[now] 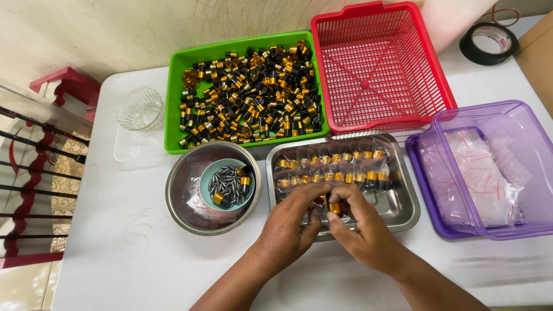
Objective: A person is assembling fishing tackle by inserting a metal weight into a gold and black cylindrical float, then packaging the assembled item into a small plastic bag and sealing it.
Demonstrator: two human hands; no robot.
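My left hand (291, 222) and my right hand (360, 227) meet over the near edge of a rectangular steel tray (406, 216). Together their fingertips pinch a small clear bag (328, 204) holding a gold and black cylindrical part. The tray holds rows of filled clear bags (331, 167), each with gold and black parts. To the left, a round steel bowl (184, 216) holds a small teal bowl (206, 181) with grey bullet-shaped pieces (223, 179) and a few gold parts.
A green tray (174, 103) full of loose gold and black parts sits at the back, beside a red mesh basket (374, 69). A purple box (429, 190) of clear bags stands right. A glass cup (141, 109) and black tape roll (489, 41) rest on the white table.
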